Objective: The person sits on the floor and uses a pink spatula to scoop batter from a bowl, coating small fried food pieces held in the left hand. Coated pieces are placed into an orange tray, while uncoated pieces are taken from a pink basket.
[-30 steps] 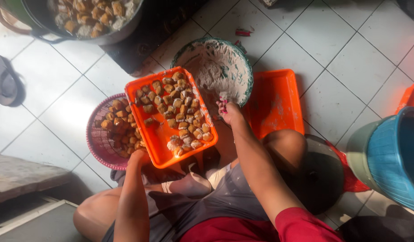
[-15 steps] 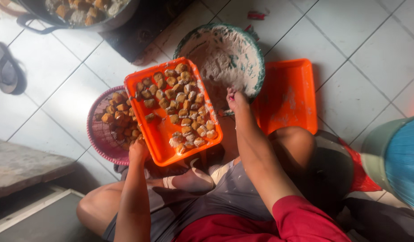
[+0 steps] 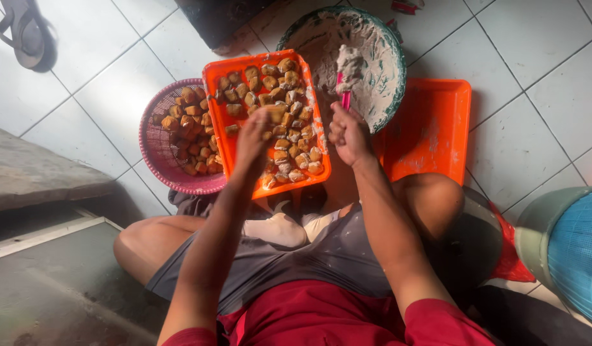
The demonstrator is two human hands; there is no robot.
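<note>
Two hands work over the floor tiles near the frame's centre. A second ago our left hand (image 3: 254,138) gripped the near edge of the orange tray (image 3: 214,118); now it has come up over the fried pieces (image 3: 280,115), fingers curled down onto one of them, though we cannot tell whether it has closed on it. Our right hand (image 3: 348,133) has risen from the tray's right rim and is now fisted around a pink spoon handle (image 3: 345,97), its tip in the pale paste of the round bowl (image 3: 389,96) at upper centre. We judge that filling a piece is under way. A pink basket (image 3: 156,150) of more pieces sits left, a second orange tray (image 3: 430,131) right.
</note>
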